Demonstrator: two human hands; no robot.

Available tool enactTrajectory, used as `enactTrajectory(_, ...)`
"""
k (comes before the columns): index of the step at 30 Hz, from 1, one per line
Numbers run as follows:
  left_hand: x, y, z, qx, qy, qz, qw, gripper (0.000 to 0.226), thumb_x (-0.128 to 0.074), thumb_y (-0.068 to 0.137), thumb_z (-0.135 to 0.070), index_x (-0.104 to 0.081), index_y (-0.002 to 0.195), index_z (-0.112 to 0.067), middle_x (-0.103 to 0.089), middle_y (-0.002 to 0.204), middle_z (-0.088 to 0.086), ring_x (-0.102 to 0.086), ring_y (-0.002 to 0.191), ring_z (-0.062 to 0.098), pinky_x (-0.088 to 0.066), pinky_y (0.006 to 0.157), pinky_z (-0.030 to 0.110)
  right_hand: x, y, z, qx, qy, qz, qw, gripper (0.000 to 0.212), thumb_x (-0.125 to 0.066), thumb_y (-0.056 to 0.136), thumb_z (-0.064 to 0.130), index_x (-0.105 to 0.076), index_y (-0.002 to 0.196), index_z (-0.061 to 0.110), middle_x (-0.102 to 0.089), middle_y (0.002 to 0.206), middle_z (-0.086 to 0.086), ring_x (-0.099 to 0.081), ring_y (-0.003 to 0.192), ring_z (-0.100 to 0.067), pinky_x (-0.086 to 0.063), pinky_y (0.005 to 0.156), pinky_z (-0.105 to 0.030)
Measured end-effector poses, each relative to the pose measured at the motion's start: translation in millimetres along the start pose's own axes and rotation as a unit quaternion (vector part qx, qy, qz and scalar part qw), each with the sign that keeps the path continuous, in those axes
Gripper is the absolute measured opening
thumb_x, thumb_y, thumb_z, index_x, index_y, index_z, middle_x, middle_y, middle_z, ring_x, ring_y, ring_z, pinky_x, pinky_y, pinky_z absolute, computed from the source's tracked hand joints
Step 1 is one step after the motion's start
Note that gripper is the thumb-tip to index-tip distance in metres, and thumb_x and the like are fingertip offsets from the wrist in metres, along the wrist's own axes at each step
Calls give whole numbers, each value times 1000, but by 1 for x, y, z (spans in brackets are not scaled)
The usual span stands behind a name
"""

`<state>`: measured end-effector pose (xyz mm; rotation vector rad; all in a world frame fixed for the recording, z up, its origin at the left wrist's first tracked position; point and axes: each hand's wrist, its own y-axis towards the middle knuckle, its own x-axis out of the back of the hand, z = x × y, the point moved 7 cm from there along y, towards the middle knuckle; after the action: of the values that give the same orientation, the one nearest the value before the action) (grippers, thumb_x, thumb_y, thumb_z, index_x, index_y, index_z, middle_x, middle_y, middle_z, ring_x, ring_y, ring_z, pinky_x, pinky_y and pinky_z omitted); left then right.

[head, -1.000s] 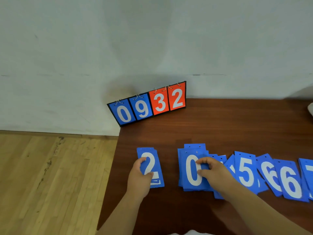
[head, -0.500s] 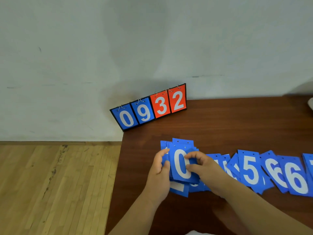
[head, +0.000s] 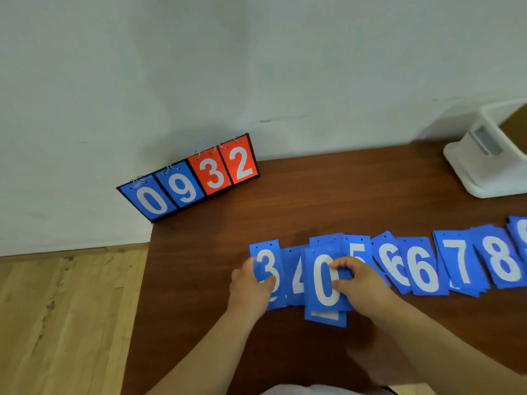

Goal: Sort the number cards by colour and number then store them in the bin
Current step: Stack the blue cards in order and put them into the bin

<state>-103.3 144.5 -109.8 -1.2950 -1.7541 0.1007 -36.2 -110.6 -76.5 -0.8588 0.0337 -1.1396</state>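
- While we judge the gathering only begun, at lower centre the left hand (head: 251,289) grips the 3 card (head: 266,266) and the right hand (head: 363,283) pinches the 0 stack (head: 325,286).
- Rightward, the blue row (head: 422,269) lies fanned in order, 4 to 8, on the table (head: 342,195): sorted, uncollected.
- At the far right edge stands the white bin (head: 482,169); we see no cards in it, so storing remains.

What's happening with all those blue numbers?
A person is sorting blue number cards on a brown table. The left hand pinches the 3 card, and the right hand holds a stack with 0 on top. More cards lie in a row to the right. A white bin stands at the far right.
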Motion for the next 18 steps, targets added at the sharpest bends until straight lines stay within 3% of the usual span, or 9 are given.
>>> enactTrajectory(4, -22, 8, -3, 70, 144, -26, 987, 81, -73, 86, -44, -24, 151, -41, -26, 144, 5, -34, 129, 32, -47, 93, 39, 30, 1, -28, -12, -10, -5, 1000, 25, -67, 94, 13, -61, 104, 35, -58, 123, 0, -63, 89, -10, -57, 59, -24)
enactTrajectory(7, -33, 6, -6, 100, 136, -47, 985, 85, -76, 86, -31, -24, 152, -42, -20, 145, 6, -30, 130, 34, -48, 92, 40, 43, 3, -44, -17, -15, -2, 1000, 24, -67, 95, 13, -61, 104, 34, -58, 121, 1, -64, 90, -13, -60, 62, -28)
enactTrajectory(11, -36, 7, 4, 109, 50, -59, 991, 83, -85, 80, -26, -35, 145, -38, -23, 125, 3, -51, 112, 30, -54, 84, 33, 53, 4, -58, -22, -6, 13, 1000, 23, -68, 95, 14, -60, 104, 33, -58, 122, 0, -62, 90, -11, -54, 54, -20)
enactTrajectory(14, -36, 6, 9, 86, 14, -64, 994, 75, -85, 81, -19, -42, 140, -35, -33, 124, 3, -58, 91, 21, -45, 62, 20, 56, 4, -63, -23, 0, 24, 999, 23, -69, 94, 14, -61, 105, 32, -59, 122, 0, -64, 93, -13, -53, 53, -19)
enactTrajectory(18, -31, -2, 20, 77, -37, -87, 993, 49, -78, 84, -10, -55, 123, -30, -57, 130, 5, -60, 94, 19, -46, 57, 21, 56, 2, -64, -24, 1, 24, 999, 23, -69, 95, 13, -61, 106, 32, -59, 122, 1, -62, 91, -10, -54, 53, -19)
